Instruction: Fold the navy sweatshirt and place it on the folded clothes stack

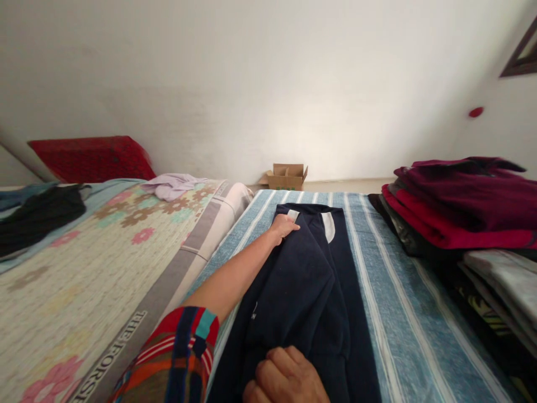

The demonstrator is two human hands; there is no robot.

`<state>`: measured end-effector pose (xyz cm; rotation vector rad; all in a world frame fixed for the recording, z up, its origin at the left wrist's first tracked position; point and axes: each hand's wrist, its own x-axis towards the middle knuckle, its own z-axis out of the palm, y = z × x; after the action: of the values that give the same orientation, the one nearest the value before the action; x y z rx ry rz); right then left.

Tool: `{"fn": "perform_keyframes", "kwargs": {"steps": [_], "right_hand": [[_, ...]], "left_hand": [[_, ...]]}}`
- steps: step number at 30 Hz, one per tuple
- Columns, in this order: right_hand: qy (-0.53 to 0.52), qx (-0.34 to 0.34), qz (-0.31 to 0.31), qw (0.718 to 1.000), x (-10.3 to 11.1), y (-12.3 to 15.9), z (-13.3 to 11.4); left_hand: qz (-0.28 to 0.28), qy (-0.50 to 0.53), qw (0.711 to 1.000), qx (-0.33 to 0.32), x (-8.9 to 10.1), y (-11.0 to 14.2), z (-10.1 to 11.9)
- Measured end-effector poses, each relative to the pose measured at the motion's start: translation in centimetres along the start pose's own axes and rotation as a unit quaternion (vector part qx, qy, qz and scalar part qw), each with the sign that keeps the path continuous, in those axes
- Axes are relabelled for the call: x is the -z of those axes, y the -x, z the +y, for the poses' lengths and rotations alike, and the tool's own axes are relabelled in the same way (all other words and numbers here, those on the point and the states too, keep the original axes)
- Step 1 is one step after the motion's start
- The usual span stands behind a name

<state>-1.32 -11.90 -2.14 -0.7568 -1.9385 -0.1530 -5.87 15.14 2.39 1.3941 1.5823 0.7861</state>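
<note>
A navy garment (293, 280) with white patches near its far end lies lengthwise on a blue striped bedsheet (377, 291). Part of the cloth is folded over on itself, and small white lettering marks its left side. My left hand (285, 226) reaches to the far end and pinches the fabric beside the left white patch. Close to me, my right hand (289, 376) is closed in a fist at the near part of the garment; its fingertips are hidden, though it seems to grip the cloth.
Folded clothes, with a maroon garment (470, 193) on top, are stacked at the right. Left is a second bed with a floral cover (126, 263), a dark garment (46, 215) and a pale lilac cloth (172, 184). An open cardboard box (286, 178) stands by the wall.
</note>
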Motion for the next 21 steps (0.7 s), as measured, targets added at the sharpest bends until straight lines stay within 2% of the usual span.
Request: {"fn": "perform_keyframes", "kwargs": {"steps": [2,5,8,11,14,17,19,21], "right_hand": [[-0.025,-0.011,-0.040,0.999,2.1,-1.2,0.7],[-0.037,-0.071,-0.111,0.991,5.0,-2.4,2.4],[-0.022,-0.128,-0.119,0.984,6.5,-2.5,4.7],[-0.004,-0.152,-0.118,0.981,6.5,-2.1,6.7],[0.015,-0.148,-0.117,0.982,6.1,-1.8,8.1],[0.030,-0.135,-0.133,0.981,5.7,-2.0,8.9],[0.037,-0.139,-0.166,0.976,5.5,-2.2,9.2],[0.043,-0.149,-0.202,0.967,5.4,-2.0,9.4]], "left_hand": [[-0.010,0.005,1.000,0.010,1.0,2.0,-0.2],[-0.040,0.021,0.999,0.028,2.4,4.8,-0.6],[-0.053,0.037,0.997,0.040,3.6,7.3,-1.4],[-0.068,0.050,0.994,0.066,4.3,9.6,-2.4],[-0.105,0.030,0.990,0.089,4.6,11.4,-3.4],[-0.123,0.055,0.989,0.059,4.7,12.3,-4.2],[-0.115,0.096,0.988,0.040,4.6,12.5,-4.6],[-0.080,0.104,0.990,0.051,4.6,12.6,-5.0]]}}
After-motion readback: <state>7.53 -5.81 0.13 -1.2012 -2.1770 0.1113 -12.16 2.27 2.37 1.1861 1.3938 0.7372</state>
